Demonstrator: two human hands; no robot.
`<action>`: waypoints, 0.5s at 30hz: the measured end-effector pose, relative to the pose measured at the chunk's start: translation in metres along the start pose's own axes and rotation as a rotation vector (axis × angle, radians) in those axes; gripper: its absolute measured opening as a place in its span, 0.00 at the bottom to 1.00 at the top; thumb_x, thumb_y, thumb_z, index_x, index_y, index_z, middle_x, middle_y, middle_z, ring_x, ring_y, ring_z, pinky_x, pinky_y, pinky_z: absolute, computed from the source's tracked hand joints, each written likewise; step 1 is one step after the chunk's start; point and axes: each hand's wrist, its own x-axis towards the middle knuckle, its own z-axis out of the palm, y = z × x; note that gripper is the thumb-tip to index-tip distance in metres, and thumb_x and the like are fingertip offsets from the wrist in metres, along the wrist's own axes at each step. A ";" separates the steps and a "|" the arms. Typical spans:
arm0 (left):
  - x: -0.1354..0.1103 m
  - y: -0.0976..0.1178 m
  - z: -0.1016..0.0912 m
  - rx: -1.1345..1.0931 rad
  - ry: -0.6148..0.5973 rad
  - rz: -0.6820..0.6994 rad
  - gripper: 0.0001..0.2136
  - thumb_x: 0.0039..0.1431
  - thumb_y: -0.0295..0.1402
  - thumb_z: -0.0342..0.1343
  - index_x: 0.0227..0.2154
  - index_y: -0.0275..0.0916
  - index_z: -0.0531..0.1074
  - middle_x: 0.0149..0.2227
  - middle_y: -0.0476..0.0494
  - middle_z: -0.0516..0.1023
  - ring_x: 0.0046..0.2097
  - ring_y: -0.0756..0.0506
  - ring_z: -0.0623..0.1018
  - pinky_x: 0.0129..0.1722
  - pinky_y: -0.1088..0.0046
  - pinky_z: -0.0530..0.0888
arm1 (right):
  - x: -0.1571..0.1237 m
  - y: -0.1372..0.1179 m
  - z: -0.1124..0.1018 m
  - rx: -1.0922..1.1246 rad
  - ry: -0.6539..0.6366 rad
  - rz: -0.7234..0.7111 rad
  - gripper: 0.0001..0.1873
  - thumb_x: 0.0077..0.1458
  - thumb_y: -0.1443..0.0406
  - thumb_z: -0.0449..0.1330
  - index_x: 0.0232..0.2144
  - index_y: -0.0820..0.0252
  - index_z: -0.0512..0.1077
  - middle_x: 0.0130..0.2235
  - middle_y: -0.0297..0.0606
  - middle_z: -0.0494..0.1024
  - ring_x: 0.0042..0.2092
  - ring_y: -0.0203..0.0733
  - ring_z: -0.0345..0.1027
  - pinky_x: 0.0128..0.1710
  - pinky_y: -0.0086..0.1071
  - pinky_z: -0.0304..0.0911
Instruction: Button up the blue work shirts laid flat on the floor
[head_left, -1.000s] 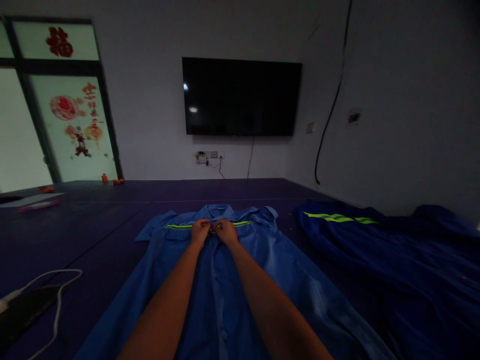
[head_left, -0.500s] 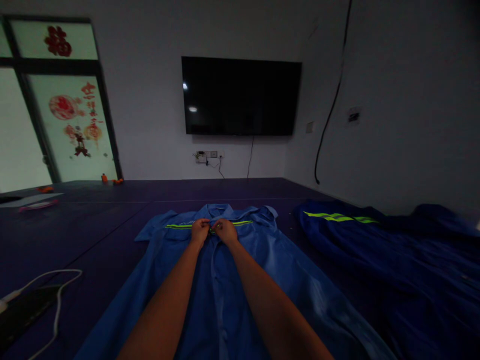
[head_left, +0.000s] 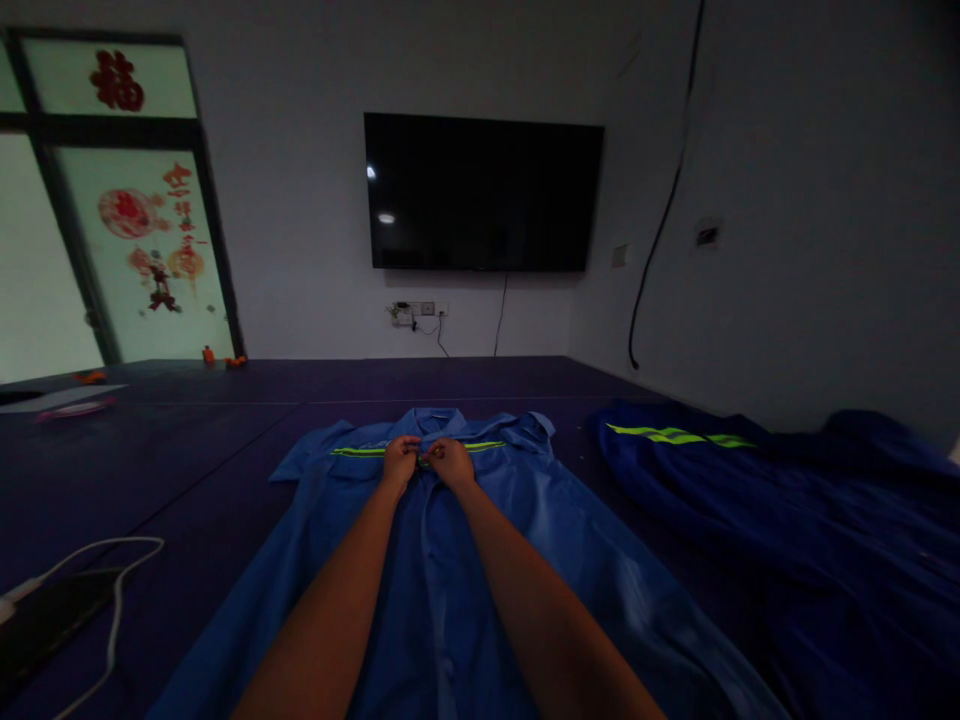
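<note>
A blue work shirt (head_left: 555, 520) with a yellow-green reflective stripe across its chest lies spread in front of me, collar at the far end. Both my hands meet at its front placket, just below the collar. My left hand (head_left: 401, 460) pinches the placket edge from the left. Close against it, my right hand (head_left: 451, 462) pinches the cloth from the right at the stripe. The fingertips nearly touch, and whatever small fastening lies between them is too small to make out. Below the hands the placket runs down between my forearms.
A darker blue garment (head_left: 697, 500) with a similar stripe lies crumpled at the right. A white cable (head_left: 116, 590) runs by a dark flat object (head_left: 64, 620) at the lower left. Small orange items (head_left: 208, 355) sit far left on the purple surface (head_left: 247, 420). A television (head_left: 484, 192) hangs ahead.
</note>
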 end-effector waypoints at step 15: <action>0.001 0.003 -0.004 -0.055 -0.029 -0.029 0.10 0.43 0.23 0.52 0.31 0.34 0.71 0.20 0.51 0.70 0.19 0.55 0.68 0.19 0.82 0.68 | -0.002 -0.003 -0.002 0.000 0.012 0.020 0.07 0.43 0.62 0.61 0.26 0.59 0.72 0.25 0.33 0.75 0.28 0.33 0.67 0.24 0.22 0.55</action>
